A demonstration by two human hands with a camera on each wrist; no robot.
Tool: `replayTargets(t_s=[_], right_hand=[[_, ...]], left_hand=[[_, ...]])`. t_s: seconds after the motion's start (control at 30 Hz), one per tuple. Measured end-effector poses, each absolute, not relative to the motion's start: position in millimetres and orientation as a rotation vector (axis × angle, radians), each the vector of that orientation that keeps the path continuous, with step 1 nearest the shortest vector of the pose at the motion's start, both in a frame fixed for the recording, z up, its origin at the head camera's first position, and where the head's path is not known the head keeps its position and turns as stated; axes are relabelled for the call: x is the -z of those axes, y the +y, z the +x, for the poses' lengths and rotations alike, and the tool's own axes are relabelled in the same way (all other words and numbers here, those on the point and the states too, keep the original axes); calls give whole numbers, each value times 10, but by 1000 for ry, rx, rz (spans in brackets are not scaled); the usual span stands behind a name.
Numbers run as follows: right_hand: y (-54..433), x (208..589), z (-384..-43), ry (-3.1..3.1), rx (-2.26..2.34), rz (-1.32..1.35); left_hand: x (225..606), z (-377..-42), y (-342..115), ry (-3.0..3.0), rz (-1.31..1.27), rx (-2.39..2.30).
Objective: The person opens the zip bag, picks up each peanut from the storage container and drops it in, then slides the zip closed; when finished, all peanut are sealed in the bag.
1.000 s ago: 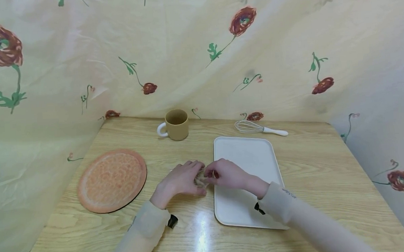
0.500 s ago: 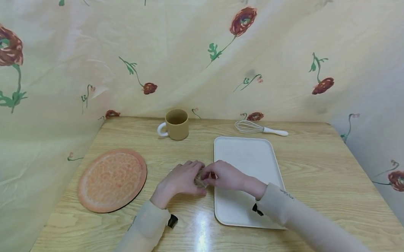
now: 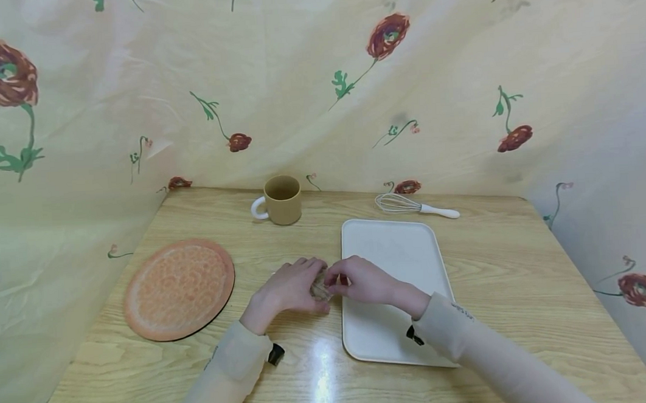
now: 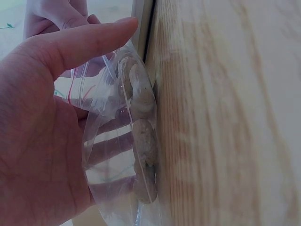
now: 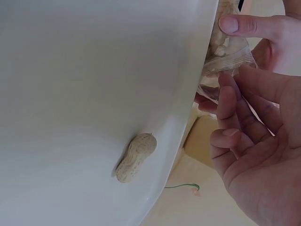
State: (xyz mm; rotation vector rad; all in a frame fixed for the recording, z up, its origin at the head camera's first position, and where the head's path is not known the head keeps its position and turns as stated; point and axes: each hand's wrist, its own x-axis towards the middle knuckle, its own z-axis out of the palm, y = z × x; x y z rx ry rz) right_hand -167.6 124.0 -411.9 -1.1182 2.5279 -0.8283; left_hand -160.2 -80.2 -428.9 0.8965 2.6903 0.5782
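Observation:
A clear zip bag [image 4: 106, 146] with several unshelled peanuts [image 4: 145, 141] inside stands on the table against the left edge of a white tray [image 3: 391, 240]. My left hand [image 3: 291, 287] holds the bag from the left, thumb on the near side and fingers behind it. At the bag's zip mouth, the thumb and index finger of my right hand [image 3: 368, 281] pinch the plastic, while its other fingers curl loosely. One loose peanut [image 5: 136, 157] lies on the tray in the right wrist view; in the head view it is hidden under the right hand or forearm.
A tan mug [image 3: 283, 200] with a white handle stands at the back. The whisk [image 3: 417, 206] lies behind the tray. To the left is a round orange placemat [image 3: 179, 289]. Floral cloth [image 3: 294, 75] hangs behind the wooden table [image 3: 525, 288].
The right hand's fingers shift slightly at the bag's mouth. Otherwise both hands and the objects keep their places.

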Motion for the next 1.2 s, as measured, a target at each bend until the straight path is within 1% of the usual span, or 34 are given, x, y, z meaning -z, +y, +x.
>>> replayTargets(t_s=[0.33,0.7,0.97,1.2], right_hand=[[1368,4088,-1719,2569,828,-1132],[1742,4014,-1803,2646,841,-1035],[2048,4110,-1829,2641,839,-976],[2183,4233,-1796,2572,819,-1009]], left_hand=[[4309,-1607,-805,2685,876,-550],[4315,-1616,-801,2684,857,-531],[4321,-1618,-806,2679,864,-520],[4324,-1617,-807,2682,870,-518]])
